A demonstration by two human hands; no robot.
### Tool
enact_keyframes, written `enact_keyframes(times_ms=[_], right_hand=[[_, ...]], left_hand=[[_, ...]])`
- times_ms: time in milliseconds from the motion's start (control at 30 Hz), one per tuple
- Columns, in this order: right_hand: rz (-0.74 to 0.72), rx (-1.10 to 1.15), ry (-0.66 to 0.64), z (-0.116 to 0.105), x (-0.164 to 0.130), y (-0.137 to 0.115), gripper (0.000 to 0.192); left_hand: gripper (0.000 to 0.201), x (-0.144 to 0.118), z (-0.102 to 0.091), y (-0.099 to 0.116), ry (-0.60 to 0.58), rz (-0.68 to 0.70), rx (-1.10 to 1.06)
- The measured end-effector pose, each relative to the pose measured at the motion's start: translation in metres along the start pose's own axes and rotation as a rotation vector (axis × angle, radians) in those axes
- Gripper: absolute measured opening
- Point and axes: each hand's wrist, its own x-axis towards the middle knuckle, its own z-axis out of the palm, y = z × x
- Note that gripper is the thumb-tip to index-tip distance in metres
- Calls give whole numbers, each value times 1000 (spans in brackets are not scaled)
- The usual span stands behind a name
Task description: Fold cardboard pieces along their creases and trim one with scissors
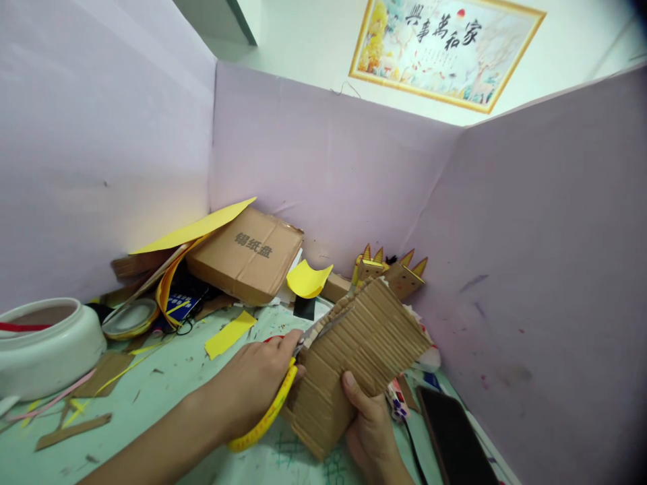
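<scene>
The left hand [253, 387] is closed around yellow-handled scissors [283, 384], whose metal blades bite into a ribbed, corrugated cardboard piece [354, 357] with a jagged top edge. The right hand [371, 421] grips that cardboard from below (thumb on its face), above the pale green, scrap-littered worktop [166, 384].

Pretty bright overall, soft even daylight-ish light with no hard shadows. Strongest glow is on the white wall around the framed picture [447, 48], which looks a bit blown out. Below that picture the purple partition [323, 175] goes dimmer toward the desk. Wide lens bends the edges a lot, and the far right corners beside the picture go dark. Hands look slightly soft.
</scene>
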Motion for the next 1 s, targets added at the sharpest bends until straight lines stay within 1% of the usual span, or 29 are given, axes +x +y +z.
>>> enact_keyframes(times_ms=[200, 367, 433, 533, 600, 667, 800, 900, 1000], right_hand=[[-12, -42, 28, -2, 0, -1, 71], [-1, -21, 23, 0, 0, -2, 75], [10, -26, 11, 2, -2, -2, 73], [6, -25, 7, 5, -7, -1, 68], [-2, -18, 6, 5, -8, 0, 68], [8, -20, -7, 3, -7, 0, 71], [16, -17, -27, 0, -4, 1, 75], [2, -18, -18, 0, -5, 2, 70], [30, -17, -48, 1, -5, 1, 68]], left_hand=[[38, 1, 1, 5, -33, 18, 44], [37, 2, 3, 2, -10, -6, 60], [35, 2, 0, 1, -7, 9, 32], [30, 1, -7, 5, -8, 68, -49], [26, 1, -11, 10, -18, 49, -50], [27, 3, -12, 14, -28, 6, -10], [29, 6, -5, 14, 10, -17, 38], [27, 9, 1, 12, 26, -41, 54], [25, 8, 2, 13, 18, -36, 26]])
